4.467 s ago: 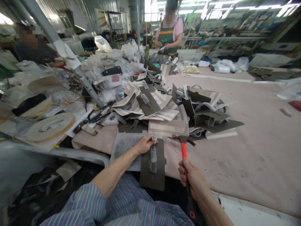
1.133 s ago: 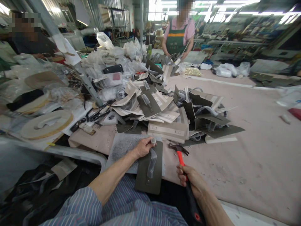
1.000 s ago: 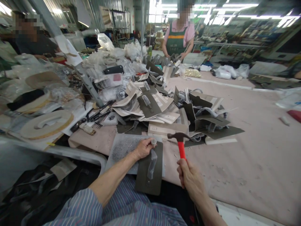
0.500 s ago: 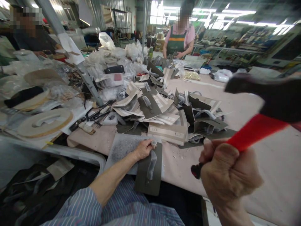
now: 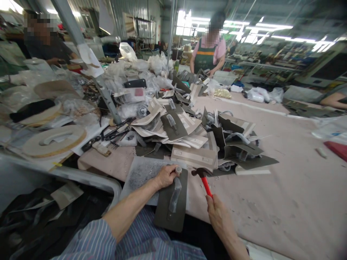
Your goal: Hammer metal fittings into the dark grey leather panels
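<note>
Small metal punch (image 5: 178, 169) is pinched upright by left hand (image 5: 165, 176) on olive leather panel (image 5: 171, 202); red-handled hammer (image 5: 204, 179) is gripped by right hand (image 5: 217, 216) beside panel, poised for striking.

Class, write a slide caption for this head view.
Left hand steadies punch on olive panel; right hand holds hammer.

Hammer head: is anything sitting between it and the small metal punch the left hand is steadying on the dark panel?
Nothing visible does. The hammer head hangs just right of the punch, with bare panel edge and table between; the left hand's fingers sit on the punch's left side.
</note>
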Tool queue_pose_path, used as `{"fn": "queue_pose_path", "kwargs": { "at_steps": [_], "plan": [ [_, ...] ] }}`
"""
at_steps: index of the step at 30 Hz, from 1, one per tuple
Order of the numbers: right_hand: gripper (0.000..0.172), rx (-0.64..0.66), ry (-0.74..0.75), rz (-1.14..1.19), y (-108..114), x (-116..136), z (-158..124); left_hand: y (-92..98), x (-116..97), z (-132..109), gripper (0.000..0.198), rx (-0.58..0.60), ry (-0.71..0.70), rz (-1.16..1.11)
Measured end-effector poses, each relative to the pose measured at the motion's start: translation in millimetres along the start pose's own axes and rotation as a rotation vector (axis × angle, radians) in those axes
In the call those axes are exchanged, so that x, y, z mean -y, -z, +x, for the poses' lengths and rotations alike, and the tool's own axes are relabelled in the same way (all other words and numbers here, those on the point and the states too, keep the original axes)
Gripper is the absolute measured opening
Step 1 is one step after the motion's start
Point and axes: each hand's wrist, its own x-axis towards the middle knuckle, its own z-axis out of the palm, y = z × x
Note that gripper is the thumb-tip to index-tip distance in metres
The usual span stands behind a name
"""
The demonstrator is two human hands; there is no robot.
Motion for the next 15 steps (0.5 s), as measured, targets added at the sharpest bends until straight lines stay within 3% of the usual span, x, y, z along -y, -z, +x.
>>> {"fn": "queue_pose_path", "kwargs": {
  "at_steps": [3,5,7,11,13,15],
  "plan": [
    [0.038,-0.118,0.003,-0.080,-13.1,-1.6,6.9,0.4,0.4,-1.1,0.018,-0.018,-0.002,-0.007],
    [0.044,-0.285,0.103,-0.030,-13.5,19.4,8.4,-0.8,1.0,-1.3,0.017,-0.028,-0.003,-0.014],
    [0.049,-0.338,0.207,0.132,-14.0,54.1,5.3,-3.4,1.6,-0.1,0.016,-0.044,0.008,-0.033],
    [0.043,-0.052,0.260,0.346,-30.9,120.0,-8.0,-5.6,5.1,5.8,0.016,-0.167,0.119,-0.210],
    [0.033,0.037,0.196,0.338,-38.7,131.9,-7.3,0.3,9.1,5.9,0.022,-0.340,0.187,-0.302],
    [0.028,0.003,0.103,0.463,-34.3,130.9,2.6,11.7,13.7,0.5,0.028,-0.542,0.220,-0.309]
  ]
}}
